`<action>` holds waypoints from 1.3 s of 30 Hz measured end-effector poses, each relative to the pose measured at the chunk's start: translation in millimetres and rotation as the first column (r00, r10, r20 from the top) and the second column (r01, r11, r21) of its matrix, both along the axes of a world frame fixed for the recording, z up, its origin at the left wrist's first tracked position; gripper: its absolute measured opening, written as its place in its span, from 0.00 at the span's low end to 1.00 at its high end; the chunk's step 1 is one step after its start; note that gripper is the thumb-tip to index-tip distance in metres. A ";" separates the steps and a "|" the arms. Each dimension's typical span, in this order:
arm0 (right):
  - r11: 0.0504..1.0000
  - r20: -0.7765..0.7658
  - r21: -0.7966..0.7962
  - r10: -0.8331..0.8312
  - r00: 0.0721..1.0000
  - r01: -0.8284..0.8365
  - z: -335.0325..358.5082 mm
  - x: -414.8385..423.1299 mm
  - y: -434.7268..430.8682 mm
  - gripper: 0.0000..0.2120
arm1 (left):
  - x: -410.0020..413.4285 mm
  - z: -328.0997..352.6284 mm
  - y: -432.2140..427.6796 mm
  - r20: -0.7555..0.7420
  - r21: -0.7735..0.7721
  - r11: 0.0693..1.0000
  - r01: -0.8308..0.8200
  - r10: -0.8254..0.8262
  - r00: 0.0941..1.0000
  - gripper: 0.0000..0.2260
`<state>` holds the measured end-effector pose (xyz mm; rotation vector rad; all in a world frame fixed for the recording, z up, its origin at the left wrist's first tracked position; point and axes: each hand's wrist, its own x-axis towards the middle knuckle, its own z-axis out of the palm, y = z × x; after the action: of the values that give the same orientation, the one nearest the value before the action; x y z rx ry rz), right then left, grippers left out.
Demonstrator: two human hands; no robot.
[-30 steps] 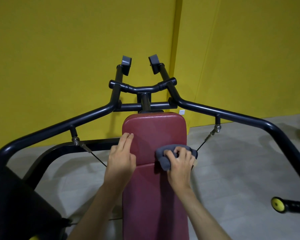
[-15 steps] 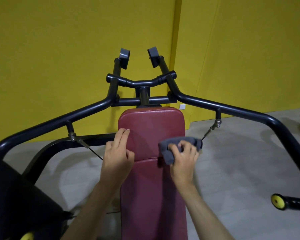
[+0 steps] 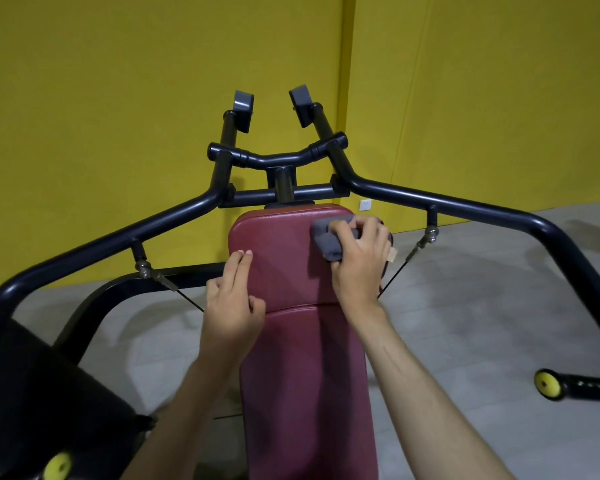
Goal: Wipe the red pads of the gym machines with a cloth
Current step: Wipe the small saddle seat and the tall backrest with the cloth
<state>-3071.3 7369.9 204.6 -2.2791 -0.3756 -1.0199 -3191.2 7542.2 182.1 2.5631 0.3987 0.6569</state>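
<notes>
1. Because pressure has to be put through the wiping stroke, the folded grey cloth (image 3: 326, 242) is gripped under the curled fingers of the right hand (image 3: 357, 261). It is pressed flat against the upper red vinyl pad (image 3: 281, 258), at its top right corner.
2. So that the pad is steadied, as is judged, the left hand (image 3: 231, 306) is laid open along the pad's left edge. Two fingers are stretched straight up the edge, the thumb is rested on the face, and nothing is held.
3. The upper pad is seen as a rounded rectangle of dull, dark-red upholstery. It is mounted just below the black tubular steel frame (image 3: 447, 199) and divided by a seam from the longer lower red pad (image 3: 305, 375).
4. No wet streak or dirt can be made out on either pad, so how much has been wiped cannot be told.
</notes>
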 end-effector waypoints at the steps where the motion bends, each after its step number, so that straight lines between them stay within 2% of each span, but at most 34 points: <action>1: 0.999 0.007 -0.047 0.000 1.000 0.000 -16.2 -4.6 -3.8 0.18 | 0.1 -1.0 -1.0 0.013 -0.003 1.000 0.005 -0.005 1.000 0.35; 4: 0.989 -0.026 -0.144 0.033 0.999 -0.036 -75.3 -22.9 -21.8 0.16 | 0.9 -3.9 -4.1 0.063 -0.016 1.000 0.018 -0.017 0.998 0.35; 7: 0.986 -0.169 -0.150 0.041 0.985 -0.066 -129.9 -39.8 -35.9 0.22 | 1.4 -5.2 -4.5 0.077 0.028 0.999 0.025 -0.027 0.997 0.34; 9: 0.992 -0.267 -0.100 0.052 0.962 -0.081 -153.4 -48.2 -43.9 0.28 | 1.0 -5.1 -5.0 0.065 0.062 0.998 0.022 -0.026 0.998 0.34; 12: 0.994 -0.361 0.025 0.111 0.926 -0.109 -165.0 -52.9 -55.5 0.28 | -1.6 -7.6 -10.5 0.044 0.089 0.996 0.006 -0.010 0.999 0.33; 14: 0.970 -0.389 0.226 0.170 0.905 -0.085 -157.8 -51.3 -56.6 0.29 | -5.3 -11.9 -19.9 0.036 0.126 0.992 -0.006 0.001 0.999 0.31; 17: 0.818 -0.314 0.560 0.354 0.881 -0.129 -135.4 -34.7 -51.1 0.31 | -13.8 -21.1 -42.3 0.006 0.263 0.964 0.049 -0.052 0.999 0.26; 18: 0.780 -0.291 0.607 0.399 0.869 -0.155 -131.2 -27.4 -49.9 0.30 | -16.2 -25.6 -51.5 -0.034 0.284 0.954 0.097 -0.092 0.995 0.24; 20: 0.772 -0.332 0.617 0.428 0.840 -0.150 -127.2 -21.1 -52.6 0.28 | -20.1 -36.5 -70.4 -0.138 0.265 0.946 0.188 -0.156 0.978 0.22; 22: 0.758 -0.355 0.620 0.501 0.789 -0.203 -129.0 -24.8 -59.0 0.27 | -22.0 -49.1 -85.8 -0.226 0.240 0.940 0.241 -0.188 0.956 0.21; 23: 0.729 -0.354 0.641 0.557 0.751 -0.238 -131.3 -29.9 -62.4 0.23 | -21.7 -55.7 -92.0 -0.262 0.241 0.933 0.265 -0.201 0.944 0.22; 24: 0.677 -0.365 0.698 0.617 0.697 -0.233 -136.8 -35.4 -67.2 0.18 | -20.7 -61.5 -97.6 -0.297 0.249 0.925 0.286 -0.208 0.932 0.22; 26: 0.662 -0.455 0.742 0.610 0.649 -0.103 -162.6 -39.7 -80.1 0.19 | -18.0 -72.0 -107.1 -0.364 0.267 0.911 0.313 -0.206 0.909 0.23; 28: 0.714 -0.612 0.699 0.563 0.555 0.046 -203.8 -49.7 -97.3 0.21 | -14.6 -80.9 -114.8 -0.415 0.273 0.902 0.334 -0.203 0.887 0.24; 29: 0.768 -0.672 0.636 0.502 0.544 0.076 -226.1 -56.1 -105.6 0.24 | -12.9 -85.1 -117.7 -0.443 0.273 0.899 0.342 -0.198 0.874 0.25; 30: 0.784 -0.702 0.612 0.480 0.526 0.102 -238.6 -62.8 -111.2 0.25 | -11.5 -89.3 -119.9 -0.468 0.276 0.895 0.350 -0.192 0.862 0.25; 32: 0.792 -0.729 0.597 0.470 0.498 0.127 -246.9 -63.4 -114.1 0.20 | -8.7 -96.9 -124.1 -0.511 0.282 0.894 0.348 -0.166 0.843 0.26; 33: 0.796 -0.732 0.592 0.465 0.498 0.127 -239.3 -57.5 -111.7 0.13 | -7.4 -99.2 -126.4 -0.524 0.285 0.898 0.334 -0.146 0.839 0.27; 34: 0.808 -0.733 0.577 0.449 0.510 0.118 -231.1 -47.3 -108.1 0.11 | -6.6 -100.9 -128.9 -0.530 0.288 0.903 0.319 -0.127 0.838 0.27; 36: 0.807 -0.680 0.585 0.433 0.592 0.083 -204.0 -26.9 -96.7 0.15 | -6.6 -101.9 -133.6 -0.541 0.287 0.907 0.309 -0.112 0.833 0.28; 39: 0.769 -0.471 0.633 0.477 0.742 -0.093 -161.4 -9.1 -76.9 0.21 | -5.9 -102.3 -137.8 -0.532 0.296 0.903 0.312 -0.115 0.839 0.29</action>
<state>-3080.4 7293.0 43.2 -1.7608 -0.1172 -0.1322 -3197.1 7404.4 79.8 3.0778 0.1401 -0.0517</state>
